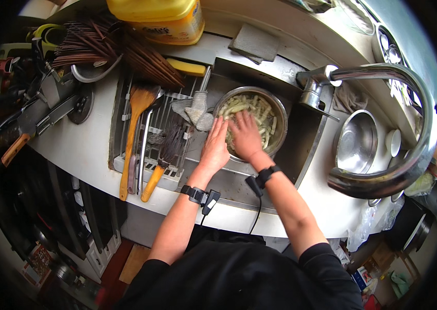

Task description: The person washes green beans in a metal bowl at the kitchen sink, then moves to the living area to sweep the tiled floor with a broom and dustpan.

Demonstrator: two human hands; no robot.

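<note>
A round stainless steel bowl [283, 126] stands in the sink [238, 186], holding many pale green vegetable strips [266, 110] that look wet. My right hand [246, 135] lies over the strips inside the bowl, palm down; its fingertips are among them, and whether it grips any is hidden. At the bowl's left rim is my left hand [216, 145], its fingers stretched out and close together, the thumb side towards the bowl. What its palm touches cannot be made out. Both wrists wear black straps with small cabled devices.
A chrome faucet [416, 77] arches over the right counter, near an empty metal bowl [357, 141]. Left of the bowl, a rack holds a wooden spatula [137, 112], a brush [156, 178] and a grey cloth [197, 108]. Bundled chopsticks [152, 58], cleavers [51, 112] and a yellow container [164, 19] stand beyond.
</note>
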